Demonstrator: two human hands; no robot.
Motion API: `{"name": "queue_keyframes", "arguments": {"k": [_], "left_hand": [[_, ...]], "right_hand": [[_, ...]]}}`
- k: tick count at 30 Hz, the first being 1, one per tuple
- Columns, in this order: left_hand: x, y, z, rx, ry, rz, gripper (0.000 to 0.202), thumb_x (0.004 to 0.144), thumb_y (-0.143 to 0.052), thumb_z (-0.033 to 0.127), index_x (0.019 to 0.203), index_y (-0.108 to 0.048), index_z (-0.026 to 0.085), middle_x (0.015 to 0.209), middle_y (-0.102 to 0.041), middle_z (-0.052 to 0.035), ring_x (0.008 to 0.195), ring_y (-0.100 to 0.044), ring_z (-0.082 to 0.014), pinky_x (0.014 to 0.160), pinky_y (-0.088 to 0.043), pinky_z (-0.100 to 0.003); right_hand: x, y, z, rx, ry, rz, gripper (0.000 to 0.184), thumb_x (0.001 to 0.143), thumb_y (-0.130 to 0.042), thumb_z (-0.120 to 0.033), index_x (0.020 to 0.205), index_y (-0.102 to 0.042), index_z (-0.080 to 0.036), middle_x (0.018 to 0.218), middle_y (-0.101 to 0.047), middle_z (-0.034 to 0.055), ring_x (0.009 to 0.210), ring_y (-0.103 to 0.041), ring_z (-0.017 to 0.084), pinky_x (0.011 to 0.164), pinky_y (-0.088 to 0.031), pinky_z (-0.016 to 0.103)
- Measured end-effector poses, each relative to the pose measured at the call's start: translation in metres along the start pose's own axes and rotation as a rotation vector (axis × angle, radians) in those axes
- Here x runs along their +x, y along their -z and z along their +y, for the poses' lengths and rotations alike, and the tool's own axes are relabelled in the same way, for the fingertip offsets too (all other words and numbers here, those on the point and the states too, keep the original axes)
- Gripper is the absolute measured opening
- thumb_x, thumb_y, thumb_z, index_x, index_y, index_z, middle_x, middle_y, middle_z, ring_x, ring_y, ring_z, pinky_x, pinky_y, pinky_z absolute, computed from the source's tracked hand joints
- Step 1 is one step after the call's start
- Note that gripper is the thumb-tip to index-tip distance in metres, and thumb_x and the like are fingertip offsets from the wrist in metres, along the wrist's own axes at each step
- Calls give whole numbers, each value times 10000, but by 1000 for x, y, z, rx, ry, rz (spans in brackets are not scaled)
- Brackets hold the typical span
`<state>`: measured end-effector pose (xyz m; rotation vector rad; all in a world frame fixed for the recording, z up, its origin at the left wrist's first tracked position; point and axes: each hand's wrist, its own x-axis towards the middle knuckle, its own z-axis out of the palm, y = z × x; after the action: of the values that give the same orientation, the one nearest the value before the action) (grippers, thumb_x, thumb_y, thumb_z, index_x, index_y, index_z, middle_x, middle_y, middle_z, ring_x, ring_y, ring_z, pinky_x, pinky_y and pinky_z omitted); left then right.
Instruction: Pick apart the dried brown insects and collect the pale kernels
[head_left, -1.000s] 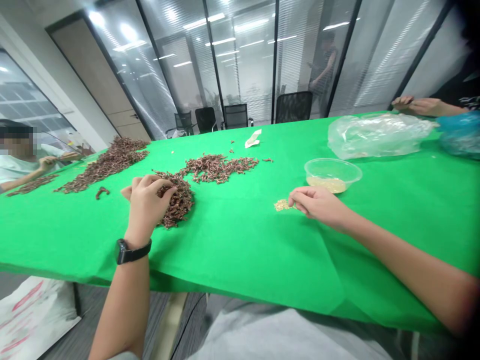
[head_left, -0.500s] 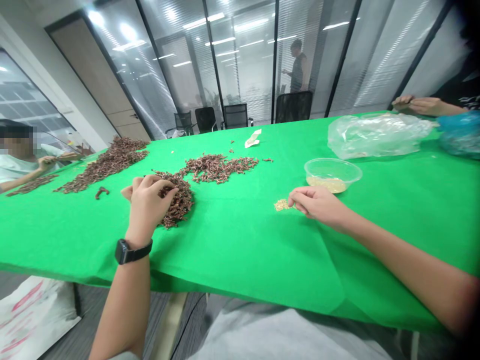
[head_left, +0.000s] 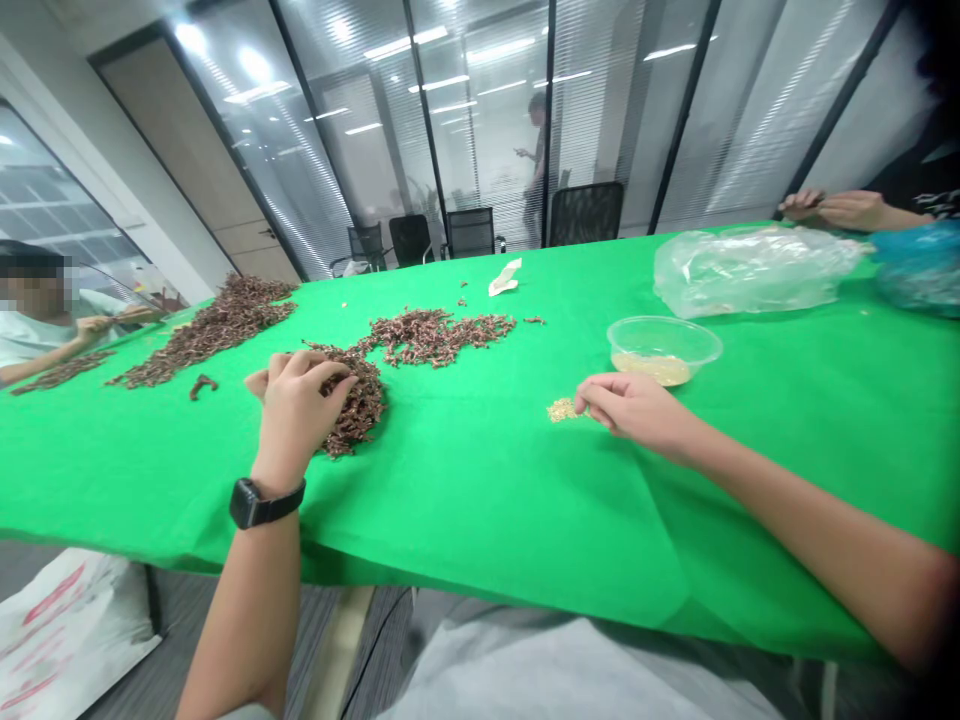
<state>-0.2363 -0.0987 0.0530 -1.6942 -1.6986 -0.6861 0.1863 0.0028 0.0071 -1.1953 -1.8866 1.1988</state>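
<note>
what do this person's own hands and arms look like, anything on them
Both the left hand and right hand are ungloved, with bare forearms. A black watch with a rectangular face and dark band circles the left wrist; the right wrist has none. A bit of grey sleeve shows on the left arm.

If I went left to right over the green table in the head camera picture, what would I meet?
Brown curl → left hand → white paper → gold bits → right hand → blue bag.
</note>
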Motion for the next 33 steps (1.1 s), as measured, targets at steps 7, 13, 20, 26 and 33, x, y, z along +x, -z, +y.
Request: {"name": "queue_keyframes", "arguments": {"k": [7, 13, 20, 26, 33], "left_hand": [[0, 3, 1, 18, 1, -47, 221, 927, -627, 421, 1002, -775, 276, 1094, -653, -105, 1095, -515, -342, 962, -407, -497], [1, 2, 2, 58, -8, -85, 240, 944, -583, 394, 1015, -781, 280, 1117, -631, -129, 1115, -495, -366, 938, -399, -529], [2, 4, 5, 122, -12, -116, 247, 945, -565, 375, 1046, -762, 264, 1149, -570, -142, 1129, -473, -377, 938, -375, -535], [6, 6, 9, 108, 5, -138, 221, 940, -556, 325, 993, -757, 250, 1157, -560, -142, 1136, -462, -381, 949, -349, -543], [8, 8, 15, 60, 30, -140, 192, 935, -555, 274, 965, -742, 246, 1173, -558, -135, 1159, -453, -380, 960, -322, -534]], "right_hand": [[0, 0, -1, -2, 8, -5, 276, 836, -558, -403, 733, -669, -173, 516, -426, -45, 474, -345, 91, 474, -269, 253], [0, 0, -1, 2, 14, -7, 286, 835, -565, -419, 738, -674, -172, 521, -427, -43, 475, -346, 91, 475, -276, 253], [0, 0, -1, -2, 9, -15, 271, 834, -555, -396, 728, -670, -175, 519, -413, -49, 473, -337, 89, 476, -263, 253], [-1, -1, -3, 7, 5, -12, 274, 830, -559, -401, 723, -670, -175, 518, -414, -47, 471, -342, 91, 474, -268, 256], [0, 0, -1, 7, 15, -16, 278, 831, -561, -410, 716, -670, -181, 516, -410, -49, 467, -328, 91, 468, -251, 259]]}}
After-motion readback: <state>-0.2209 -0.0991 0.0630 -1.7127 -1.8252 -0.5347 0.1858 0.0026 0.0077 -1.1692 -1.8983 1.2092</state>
